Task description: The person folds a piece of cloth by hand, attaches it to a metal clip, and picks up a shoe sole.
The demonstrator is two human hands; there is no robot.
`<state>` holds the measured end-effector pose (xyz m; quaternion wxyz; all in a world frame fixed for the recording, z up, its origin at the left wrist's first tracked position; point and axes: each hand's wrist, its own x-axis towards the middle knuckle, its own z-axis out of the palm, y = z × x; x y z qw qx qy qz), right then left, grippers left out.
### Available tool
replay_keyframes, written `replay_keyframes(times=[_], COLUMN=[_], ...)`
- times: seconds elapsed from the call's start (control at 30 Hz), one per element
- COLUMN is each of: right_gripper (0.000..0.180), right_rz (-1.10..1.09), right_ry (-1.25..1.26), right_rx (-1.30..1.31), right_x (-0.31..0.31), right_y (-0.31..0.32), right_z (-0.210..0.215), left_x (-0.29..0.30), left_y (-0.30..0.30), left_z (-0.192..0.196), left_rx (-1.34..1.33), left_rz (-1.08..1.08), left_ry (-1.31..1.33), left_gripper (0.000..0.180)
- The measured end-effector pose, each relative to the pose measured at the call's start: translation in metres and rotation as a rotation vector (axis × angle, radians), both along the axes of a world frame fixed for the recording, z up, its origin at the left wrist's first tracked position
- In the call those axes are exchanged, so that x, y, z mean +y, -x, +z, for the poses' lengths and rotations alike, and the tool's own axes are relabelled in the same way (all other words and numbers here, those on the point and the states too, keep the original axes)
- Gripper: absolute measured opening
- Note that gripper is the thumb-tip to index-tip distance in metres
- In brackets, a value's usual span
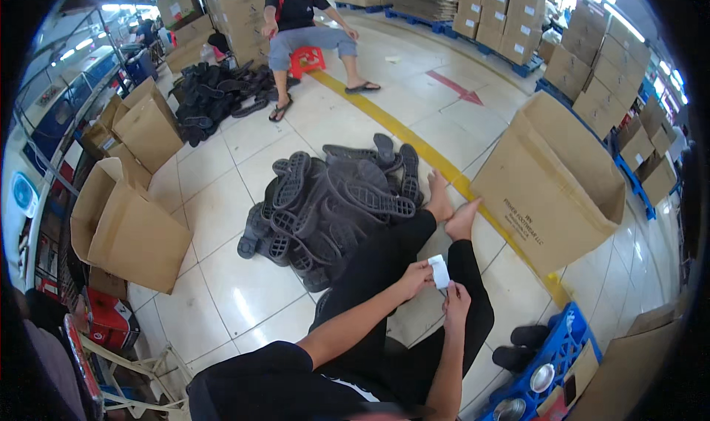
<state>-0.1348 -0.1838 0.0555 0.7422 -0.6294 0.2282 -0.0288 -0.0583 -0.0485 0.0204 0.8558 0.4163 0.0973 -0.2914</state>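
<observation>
Between my hands, above my crossed-out legs, is a small white slip (439, 271) that looks like paper or a label strip. My left hand (416, 279) pinches its left edge with closed fingers. At the lower end, my right hand (456, 300) has its fingertips closed on the same slip. A heap of dark grey shoe soles (325, 206) with gridded undersides lies on the floor just beyond my left leg. The soles touch neither hand.
An open cardboard box (547, 192) stands right of my bare feet, beside a yellow floor line (370, 110). Another open box (137, 232) is at left. A seated person (299, 22) faces a farther dark pile (214, 92). A blue pallet (551, 369) lies at lower right.
</observation>
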Motion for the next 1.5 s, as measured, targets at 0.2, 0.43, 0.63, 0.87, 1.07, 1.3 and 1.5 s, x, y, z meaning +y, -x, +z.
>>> replay_keyframes(times=[0.2,0.43,0.63,0.87,1.07,1.3,1.5], right_gripper=[0.020,0.019,0.022,0.025,0.019,0.024,0.025], right_rz=[-0.068,-0.033,0.026,0.118,0.101,0.273,0.216], right_ry=[-0.050,-0.018,0.017,0.017,-0.028,-0.097,-0.054], right_rx=[-0.052,0.000,0.098,0.128,0.040,0.077,0.053], right_x=[-0.026,-0.014,-0.015,-0.007,-0.053,-0.016,-0.015], right_y=[-0.009,-0.021,-0.019,-0.020,-0.027,-0.034,-0.029], right_z=[-0.014,-0.009,-0.005,-0.024,-0.017,-0.031,-0.019], left_x=[-0.017,-0.016,-0.027,-0.039,-0.129,-0.125,-0.153], left_y=[-0.004,-0.017,-0.004,-0.005,-0.015,-0.180,-0.195], left_z=[0.015,-0.008,-0.001,-0.038,-0.058,-0.066,-0.086], left_rx=[0.104,0.086,0.047,-0.019,-0.194,-0.516,-0.516], left_rz=[-0.002,0.026,-0.005,0.211,0.398,1.159,1.039], left_ry=[-0.001,0.064,-0.005,-0.165,-0.160,-1.542,-1.375], left_gripper=[0.031,0.033,0.039,0.025,0.019,0.018,0.018])
